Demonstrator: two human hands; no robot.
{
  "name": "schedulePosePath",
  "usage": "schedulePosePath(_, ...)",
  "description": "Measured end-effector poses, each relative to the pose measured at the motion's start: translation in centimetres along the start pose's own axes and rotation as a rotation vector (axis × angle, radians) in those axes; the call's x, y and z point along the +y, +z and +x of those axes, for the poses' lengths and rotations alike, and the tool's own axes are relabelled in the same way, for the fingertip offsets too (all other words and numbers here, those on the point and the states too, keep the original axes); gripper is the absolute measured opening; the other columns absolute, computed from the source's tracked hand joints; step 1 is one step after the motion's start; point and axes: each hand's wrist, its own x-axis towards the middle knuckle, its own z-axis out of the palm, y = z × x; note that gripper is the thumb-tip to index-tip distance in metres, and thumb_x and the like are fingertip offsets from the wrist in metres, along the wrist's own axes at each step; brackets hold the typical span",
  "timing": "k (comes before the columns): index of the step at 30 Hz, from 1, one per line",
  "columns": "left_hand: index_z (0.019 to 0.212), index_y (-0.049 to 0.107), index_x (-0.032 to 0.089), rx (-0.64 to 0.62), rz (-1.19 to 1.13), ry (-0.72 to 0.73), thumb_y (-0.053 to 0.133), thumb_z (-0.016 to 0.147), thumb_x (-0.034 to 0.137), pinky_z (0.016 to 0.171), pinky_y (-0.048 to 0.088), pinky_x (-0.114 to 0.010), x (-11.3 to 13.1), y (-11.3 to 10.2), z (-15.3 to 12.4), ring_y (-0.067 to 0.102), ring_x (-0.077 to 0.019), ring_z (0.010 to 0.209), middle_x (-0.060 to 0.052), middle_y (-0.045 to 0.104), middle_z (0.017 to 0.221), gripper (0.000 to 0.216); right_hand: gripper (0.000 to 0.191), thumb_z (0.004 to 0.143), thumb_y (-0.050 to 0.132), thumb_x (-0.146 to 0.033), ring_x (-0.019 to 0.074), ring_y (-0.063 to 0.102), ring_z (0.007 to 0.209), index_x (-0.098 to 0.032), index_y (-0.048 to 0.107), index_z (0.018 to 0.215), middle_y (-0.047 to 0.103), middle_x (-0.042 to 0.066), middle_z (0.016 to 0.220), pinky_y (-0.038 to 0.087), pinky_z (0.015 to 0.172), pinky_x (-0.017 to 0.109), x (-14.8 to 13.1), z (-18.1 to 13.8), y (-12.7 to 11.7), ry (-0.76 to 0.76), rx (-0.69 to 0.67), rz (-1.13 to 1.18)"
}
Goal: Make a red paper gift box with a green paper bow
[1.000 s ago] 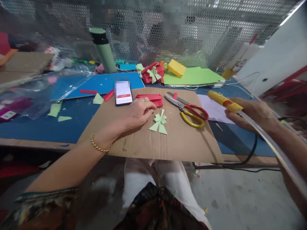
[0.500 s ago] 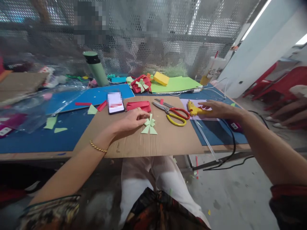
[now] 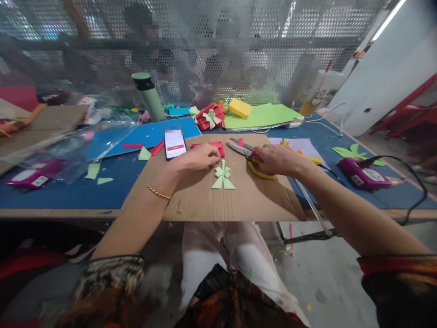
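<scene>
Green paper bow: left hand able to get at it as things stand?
Looks like yes: the left hand is close beside the green paper bow on the cardboard, with nothing seen lying between them.

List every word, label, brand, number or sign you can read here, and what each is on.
None can be read for certain.
Phone screen: a red bar and faint marks, too small to read.
Right purple box: pale label, too small.
Left purple box: pale patches, too blurred.
Cup with red straw: a printed design, no legible lettering.
</scene>
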Motion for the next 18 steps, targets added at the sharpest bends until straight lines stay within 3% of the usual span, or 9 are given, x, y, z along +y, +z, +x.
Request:
schedulePosePath(4,0.072,0.061,0.019,0.105,-0.027,-0.005,0.056,0.093,0.028,0.066,0.037,-0.032,-0.5,0.6,-1.0,0.057,-0.018,0.073,-0.005,0.068,0.08,0.023,0.037,0.099,0.053,-0.033,0.0333,0.073,0.098,-0.018,0.07,0.128,0.076,0.02,0.114,0.051,0.081,0.041,1.8,0.1,0.8,0.007,0.09,0.085)
schedulePosePath(6,0.077,0.066,0.019,0.081,-0.048,-0.007,0.059,0.093,0.033,0.067,0.039,-0.032,-0.5,0.8,-1.5,0.061,-0.0196,0.076,-0.007,0.072,0.084,0.023,0.039,0.097,0.058,-0.041,0.0311,0.07,0.089,-0.019,0.07,0.127,0.075,0.017,0.106,0.049,0.078,0.04,3.0,0.0,1.2,-0.002,0.19,0.212)
schedulePosePath(9,0.087,0.073,0.019,0.043,-0.049,0.027,0.06,0.091,0.032,0.068,0.042,-0.032,-0.4,1.0,-1.9,0.066,-0.0212,0.08,-0.007,0.076,0.088,0.019,0.059,0.088,0.069,-0.047,0.0259,0.064,0.074,-0.019,0.066,0.14,0.069,0.009,0.088,0.047,0.071,0.038,4.4,-0.1,1.9,-0.048,0.26,0.484)
schedulePosePath(12,0.094,0.075,0.02,0.025,-0.035,0.05,0.058,0.089,0.026,0.07,0.044,-0.032,-0.7,1.1,-1.8,0.066,-0.021,0.081,-0.005,0.076,0.091,0.019,0.07,0.084,0.069,-0.057,0.0204,0.054,0.064,-0.02,0.066,0.143,0.059,0.002,0.076,0.044,0.062,0.035,4.7,-0.5,2.2,-0.117,0.212,0.755)
schedulePosePath(15,0.103,0.076,0.021,0.024,-0.064,0.069,0.059,0.084,0.02,0.074,0.046,-0.031,-1.4,0.8,-1.8,0.066,-0.0208,0.085,-0.005,0.076,0.098,0.025,0.065,0.084,0.069,-0.063,0.0184,0.053,0.068,-0.023,0.07,0.135,0.06,0.002,0.08,0.044,0.059,0.033,4.2,-1.2,2.0,-0.185,0.137,0.985)
schedulePosePath(18,0.094,0.075,0.022,0.044,-0.019,-0.005,0.066,0.081,0.022,0.068,0.043,-0.031,-1.7,-0.2,-2.2,0.062,-0.0198,0.076,-0.003,0.072,0.088,0.016,0.057,0.082,0.073,-0.062,0.0157,0.052,0.066,-0.027,0.068,0.126,0.061,0.001,0.083,0.042,0.054,0.029,3.5,-1.8,1.6,-0.157,0.084,1.184)
